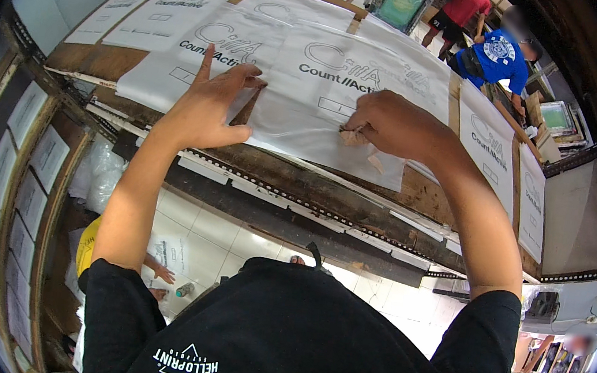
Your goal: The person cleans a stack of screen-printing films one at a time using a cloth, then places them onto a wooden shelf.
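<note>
While I look down through the head camera, I have the fingers of the right hand point(388, 121) drawn in narrow, gripping a crumpled tan piece point(353, 137) just over a white printed sheet point(294, 123). Left of that, the fingers of the left hand point(211, 103) stand wide apart, the forefinger pointing away from the body and the thumb out to the right, and I can't tell how firmly they press. My sheet lies across the bench point(422, 197), between the two hands and partly under them, with its near edge toward the body. A second tan scrap point(375, 163) sits on it, just beside the right hand.

Farther out, I see more printed sheets point(491, 142) along the bench at both sides, with tan strips point(455, 110) between some of them. A perforated metal rail point(316, 197) runs below the near edge, above a tiled floor point(216, 227). Racks point(44, 187) of sheets stand at the left, and across the bench I make out a co-worker in blue point(499, 56) and another in red point(468, 13).
</note>
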`<action>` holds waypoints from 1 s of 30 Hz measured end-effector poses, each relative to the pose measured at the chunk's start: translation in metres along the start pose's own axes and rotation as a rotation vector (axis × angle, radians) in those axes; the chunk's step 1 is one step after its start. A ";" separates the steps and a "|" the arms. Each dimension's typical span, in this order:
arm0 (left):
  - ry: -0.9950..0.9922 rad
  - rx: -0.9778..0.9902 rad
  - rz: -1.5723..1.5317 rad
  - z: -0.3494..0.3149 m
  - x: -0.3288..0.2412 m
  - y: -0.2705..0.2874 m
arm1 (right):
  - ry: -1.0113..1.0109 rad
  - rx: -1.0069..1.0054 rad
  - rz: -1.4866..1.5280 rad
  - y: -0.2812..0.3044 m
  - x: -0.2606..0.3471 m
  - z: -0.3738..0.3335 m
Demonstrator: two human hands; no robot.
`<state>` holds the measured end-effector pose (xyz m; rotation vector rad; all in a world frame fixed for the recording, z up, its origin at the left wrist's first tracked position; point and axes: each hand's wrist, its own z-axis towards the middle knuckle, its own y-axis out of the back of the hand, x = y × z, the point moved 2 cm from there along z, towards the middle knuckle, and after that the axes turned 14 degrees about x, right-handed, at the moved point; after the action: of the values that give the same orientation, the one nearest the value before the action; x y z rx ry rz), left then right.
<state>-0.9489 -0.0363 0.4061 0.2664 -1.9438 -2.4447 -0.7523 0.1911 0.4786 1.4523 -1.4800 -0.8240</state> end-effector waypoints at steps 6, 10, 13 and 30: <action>0.016 0.049 -0.041 0.001 -0.009 0.006 | -0.018 -0.063 -0.013 -0.025 -0.026 -0.058; 0.048 0.035 -0.035 0.000 -0.013 0.010 | -0.152 -0.041 -0.007 -0.039 -0.028 -0.099; 0.046 0.031 -0.030 -0.005 -0.014 0.012 | -0.180 -0.136 0.108 -0.021 -0.017 -0.117; -0.382 0.219 -0.281 0.021 -0.024 0.021 | -0.696 -0.958 0.353 -0.008 0.079 -0.075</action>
<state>-0.9302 -0.0186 0.4341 0.0787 -2.4936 -2.6073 -0.6748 0.1215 0.5112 0.1763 -1.4067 -1.5987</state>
